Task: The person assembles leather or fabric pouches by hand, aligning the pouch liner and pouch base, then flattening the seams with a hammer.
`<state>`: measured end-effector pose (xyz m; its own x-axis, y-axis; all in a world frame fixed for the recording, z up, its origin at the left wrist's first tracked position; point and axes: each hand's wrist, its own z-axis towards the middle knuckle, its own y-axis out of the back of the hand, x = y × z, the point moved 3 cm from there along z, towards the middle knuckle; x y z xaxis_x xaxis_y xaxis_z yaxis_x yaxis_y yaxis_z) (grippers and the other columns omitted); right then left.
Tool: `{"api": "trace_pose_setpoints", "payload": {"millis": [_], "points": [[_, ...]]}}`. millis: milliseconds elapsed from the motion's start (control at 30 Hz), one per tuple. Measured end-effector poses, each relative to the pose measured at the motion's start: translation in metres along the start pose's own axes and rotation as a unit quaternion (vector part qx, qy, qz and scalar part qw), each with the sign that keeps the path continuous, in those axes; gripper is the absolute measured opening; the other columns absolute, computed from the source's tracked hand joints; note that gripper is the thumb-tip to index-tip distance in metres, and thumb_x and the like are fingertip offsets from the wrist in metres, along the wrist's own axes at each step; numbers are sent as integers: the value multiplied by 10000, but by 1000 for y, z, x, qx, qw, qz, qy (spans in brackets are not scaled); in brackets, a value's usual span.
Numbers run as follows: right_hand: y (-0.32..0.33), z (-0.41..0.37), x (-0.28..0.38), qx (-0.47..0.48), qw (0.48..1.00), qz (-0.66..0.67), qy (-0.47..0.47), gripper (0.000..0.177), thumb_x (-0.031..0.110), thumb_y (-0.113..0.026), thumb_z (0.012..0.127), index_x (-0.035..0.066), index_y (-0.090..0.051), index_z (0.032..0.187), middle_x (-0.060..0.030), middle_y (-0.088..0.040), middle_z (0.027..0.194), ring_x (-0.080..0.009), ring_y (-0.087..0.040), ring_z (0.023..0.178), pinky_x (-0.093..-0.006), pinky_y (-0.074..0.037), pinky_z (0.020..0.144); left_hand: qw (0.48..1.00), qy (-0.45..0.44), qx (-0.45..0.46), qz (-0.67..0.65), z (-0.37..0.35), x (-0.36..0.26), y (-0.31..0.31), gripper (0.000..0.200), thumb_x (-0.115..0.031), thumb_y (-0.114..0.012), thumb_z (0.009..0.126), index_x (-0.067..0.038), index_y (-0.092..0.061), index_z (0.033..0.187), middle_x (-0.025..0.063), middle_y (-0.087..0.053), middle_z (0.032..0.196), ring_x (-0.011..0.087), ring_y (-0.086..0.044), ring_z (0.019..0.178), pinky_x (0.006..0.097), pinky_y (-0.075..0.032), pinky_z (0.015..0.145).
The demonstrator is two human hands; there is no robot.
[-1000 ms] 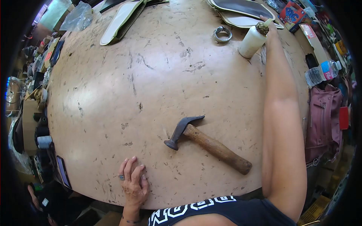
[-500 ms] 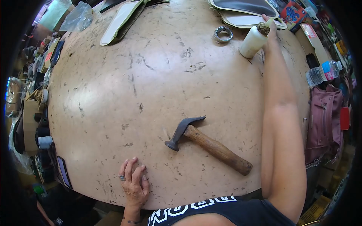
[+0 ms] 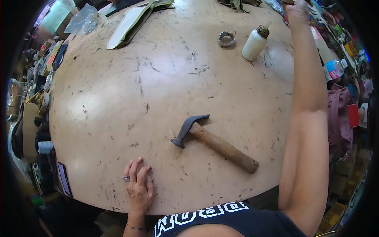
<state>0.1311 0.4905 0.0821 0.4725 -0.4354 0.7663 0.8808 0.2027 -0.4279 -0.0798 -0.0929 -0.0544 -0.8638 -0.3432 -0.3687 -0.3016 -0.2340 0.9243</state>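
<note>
My left hand rests palm down on the table's near edge, fingers loosely spread, a ring on one, holding nothing. My right arm stretches to the far right corner, where my right hand is partly cut off by the top of the view. Its fingers seem closed on something flat that I cannot make out. Between my arms lies a claw hammer, its dark head to the left and wooden handle toward me. Farther off stand a white glue bottle with a crusted top and a roll of tape.
Light panels lie at the far left beside a clear plastic bag. Dark greenish scraps sit at the far edge. A phone is by the left edge. Past the right edge are a water bottle and a pink bag.
My right hand has moved farther away and right, and the dark, pale-edged panels it was touching are gone from the far right of the table. My left hand stays in place.
</note>
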Motion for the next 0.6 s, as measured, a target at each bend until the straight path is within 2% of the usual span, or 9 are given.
{"api": "trace_pose_setpoints", "payload": {"millis": [133,233,300,333,433,467,500,533,600], "points": [[-31,-12,46,26,998,48,18,199,215,-565,836,87,-552,988,-80,-594,892,-216,-574,798,-350,-477,743,1000,-1,-2,15,-1,0,1,362,-14,-562,691,-87,-524,1044,108,-467,1242,331,-395,1175,421,-312,971],[-69,-44,58,66,993,99,-19,231,205,-557,844,84,-551,1041,-87,-604,953,-220,-586,860,-352,-485,792,999,-16,-35,-5,-3,0,1,337,-34,-568,720,-89,-530,1050,95,-468,1248,315,-401,1177,415,-317,966],[-99,-80,56,103,983,135,-72,254,198,-552,849,83,-550,1076,-92,-611,993,-223,-594,902,-354,-491,825,998,-32,-56,6,-5,3,-1,335,-39,-571,726,-90,-534,1055,92,-471,1247,308,-407,1175,411,-324,962],[-122,-110,54,166,963,167,-132,248,186,-549,848,82,-550,1073,-86,-610,996,-223,-592,917,-360,-489,827,997,-43,-66,9,-6,4,-3,334,-42,-572,728,-91,-535,1057,90,-472,1247,305,-411,1174,410,-328,959],[-153,-164,5,170,942,135,-258,219,213,-673,758,47,-621,891,-51,-634,759,-167,-610,681,-297,-510,650,993,-62,-96,-23,-9,6,-5,324,22,-550,727,-79,-536,1035,109,-490,1226,340,-409,1172,429,-344,957],[-185,-226,24,227,911,161,-304,189,166,-682,743,59,-619,885,-47,-643,814,-168,-621,760,-304,-513,731,991,-76,-105,-30,-10,6,-1,274,5,-562,740,-75,-548,1001,104,-520,1189,328,-456,1128,417,-381,927],[-205,-267,33,159,940,124,-274,290,120,-672,730,32,-563,984,-92,-612,877,-220,-601,776,-360,-503,768,989,-93,-103,-54,-12,7,0,258,-2,-570,740,-72,-555,988,102,-532,1168,320,-475,1107,409,-397,909],[-215,-292,23,187,912,140,-338,330,96,-687,712,33,-546,1004,-87,-612,885,-228,-604,798,-370,-508,772,985,-112,-101,-78,-14,9,-1,243,-9,-577,741,-70,-561,975,100,-545,1146,311,-494,1085,400,-413,891],[-229,-340,1,215,880,162,-391,293,94,-657,749,16,-546,1009,-94,-615,900,-215,-613,812,-349,-523,765,980,-137,-111,-93,-16,10,-2,219,-21,-592,738,-64,-574,951,96,-566,1104,293,-527,1038,384,-440,855]]}}
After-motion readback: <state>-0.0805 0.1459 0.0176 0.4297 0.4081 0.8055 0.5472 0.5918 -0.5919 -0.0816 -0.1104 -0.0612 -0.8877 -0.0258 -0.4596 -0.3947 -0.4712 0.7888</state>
